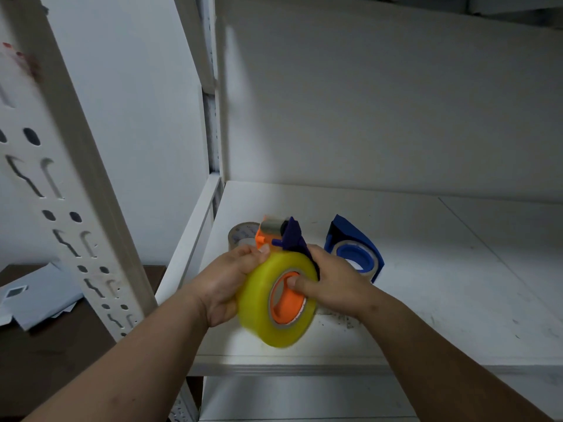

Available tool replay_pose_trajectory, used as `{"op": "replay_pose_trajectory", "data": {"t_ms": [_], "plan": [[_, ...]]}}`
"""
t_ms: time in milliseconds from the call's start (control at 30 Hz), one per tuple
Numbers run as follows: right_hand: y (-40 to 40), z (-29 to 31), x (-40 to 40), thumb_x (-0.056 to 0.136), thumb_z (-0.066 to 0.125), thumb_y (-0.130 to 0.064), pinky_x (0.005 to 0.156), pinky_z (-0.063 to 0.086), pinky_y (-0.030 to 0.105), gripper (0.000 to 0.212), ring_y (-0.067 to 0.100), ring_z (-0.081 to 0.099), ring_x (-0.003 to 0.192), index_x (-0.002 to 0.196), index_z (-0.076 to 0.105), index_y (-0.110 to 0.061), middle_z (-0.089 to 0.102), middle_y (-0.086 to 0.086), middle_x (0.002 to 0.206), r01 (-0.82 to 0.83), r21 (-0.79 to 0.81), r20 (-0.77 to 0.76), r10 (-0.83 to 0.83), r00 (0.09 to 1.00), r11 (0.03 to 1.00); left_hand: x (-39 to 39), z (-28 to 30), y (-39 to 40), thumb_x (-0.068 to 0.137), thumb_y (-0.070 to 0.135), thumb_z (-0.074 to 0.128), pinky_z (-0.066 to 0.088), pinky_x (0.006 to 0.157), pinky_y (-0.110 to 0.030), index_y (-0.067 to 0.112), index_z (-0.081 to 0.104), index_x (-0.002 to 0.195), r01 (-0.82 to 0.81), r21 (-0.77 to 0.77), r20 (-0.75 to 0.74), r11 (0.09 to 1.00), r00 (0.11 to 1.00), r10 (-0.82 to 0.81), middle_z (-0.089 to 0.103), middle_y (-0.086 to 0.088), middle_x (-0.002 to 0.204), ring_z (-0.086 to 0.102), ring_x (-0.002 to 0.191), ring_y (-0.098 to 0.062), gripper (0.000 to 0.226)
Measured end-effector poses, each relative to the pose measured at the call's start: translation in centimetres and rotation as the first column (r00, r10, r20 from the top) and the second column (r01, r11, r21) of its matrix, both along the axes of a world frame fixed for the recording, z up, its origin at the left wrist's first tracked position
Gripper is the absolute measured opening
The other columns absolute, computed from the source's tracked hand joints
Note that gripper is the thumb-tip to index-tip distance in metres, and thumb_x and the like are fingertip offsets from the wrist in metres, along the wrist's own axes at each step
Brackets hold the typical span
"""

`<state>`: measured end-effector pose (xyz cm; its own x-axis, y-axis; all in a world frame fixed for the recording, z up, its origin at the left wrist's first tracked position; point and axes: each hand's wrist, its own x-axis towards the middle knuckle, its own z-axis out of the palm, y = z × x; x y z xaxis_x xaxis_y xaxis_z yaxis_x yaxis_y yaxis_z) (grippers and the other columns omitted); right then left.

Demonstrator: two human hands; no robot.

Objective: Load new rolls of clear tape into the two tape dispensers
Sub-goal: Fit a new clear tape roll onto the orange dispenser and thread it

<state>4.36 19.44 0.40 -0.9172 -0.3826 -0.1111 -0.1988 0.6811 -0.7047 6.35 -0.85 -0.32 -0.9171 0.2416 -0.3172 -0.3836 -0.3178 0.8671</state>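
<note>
A thick yellowish roll of clear tape (pixel 262 303) sits on the orange hub (pixel 286 303) of a purple and orange tape dispenser (pixel 289 236), held above the white shelf (pixel 426 284). My left hand (pixel 228 278) wraps the roll's left side. My right hand (pixel 329 281) grips the dispenser's purple body, thumb pressed into the hub. A second, blue dispenser (pixel 356 251) with a thin roll on its blue hub lies on the shelf just right of my hands. A near-empty cardboard tape core (pixel 242 236) stands behind the held dispenser, partly hidden.
A white perforated shelf upright (pixel 76 208) rises at the left. Below it, a dark brown surface (pixel 45 360) carries white paper envelopes (pixel 36 296). The shelf's front edge (pixel 289 365) lies under my forearms, with a lower shelf beneath. Dark specks dot the shelf near my right wrist.
</note>
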Motion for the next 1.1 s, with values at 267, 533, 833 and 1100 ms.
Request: {"op": "replay_pose_trajectory", "data": {"t_ms": [267,533,833,1100], "plan": [[0.2,-0.5,-0.9,0.08,0.054,-0.059,0.072,0.056,0.039,0.039,0.014,0.06,0.079,0.096,0.051,-0.024,0.062,-0.004,0.086,0.085,0.285,-0.098,-0.059,0.993,0.955,-2.0,0.3,0.5,0.09,0.059,0.055,0.056,0.093,-0.053,0.014,0.064,0.123,0.032,-0.354,0.019,0.935,0.999,-0.027,0.075,-0.017,0.11,0.072,0.102,-0.036,0.056],[0.3,-1.7,-2.0,0.079,0.059,-0.048,0.058,0.048,0.036,0.034,0.018,0.055,0.064,0.072,0.048,-0.016,0.055,0.002,0.069,0.249,0.329,-0.065,-0.241,0.968,0.911,-1.8,-0.4,1.2,0.088,0.025,0.071,0.059,0.087,-0.042,0.023,0.067,0.113,0.101,-0.543,0.023,0.833,0.994,-0.106,0.076,-0.005,0.106,0.071,0.099,-0.024,0.026],[-2.1,-1.6,-3.2,0.091,0.052,-0.036,0.044,0.026,0.027,0.027,0.022,0.05,0.073,0.095,0.047,-0.01,0.054,0.007,0.084,0.245,0.395,-0.227,-0.165,0.96,0.885,-3.7,-2.2,0.5,0.094,0.025,0.058,0.047,0.079,-0.028,0.01,0.07,0.109,-0.126,-0.928,-0.167,0.35,0.982,-0.089,0.071,-0.015,0.109,0.065,0.101,-0.032,0.025],[-3.2,-1.9,-4.7,0.096,0.047,-0.024,0.05,0.029,0.027,0.023,0.027,0.055,0.079,0.108,0.048,-0.005,0.064,0.015,0.105,0.25,0.4,-0.279,-0.142,0.95,0.882,-4.6,-1.8,0.3,0.087,0.02,0.067,0.037,0.065,-0.027,0.011,0.063,0.098,-0.32,-0.883,-0.317,0.343,0.946,0.067,0.067,-0.011,0.101,0.054,0.081,-0.024,0.015]]}}
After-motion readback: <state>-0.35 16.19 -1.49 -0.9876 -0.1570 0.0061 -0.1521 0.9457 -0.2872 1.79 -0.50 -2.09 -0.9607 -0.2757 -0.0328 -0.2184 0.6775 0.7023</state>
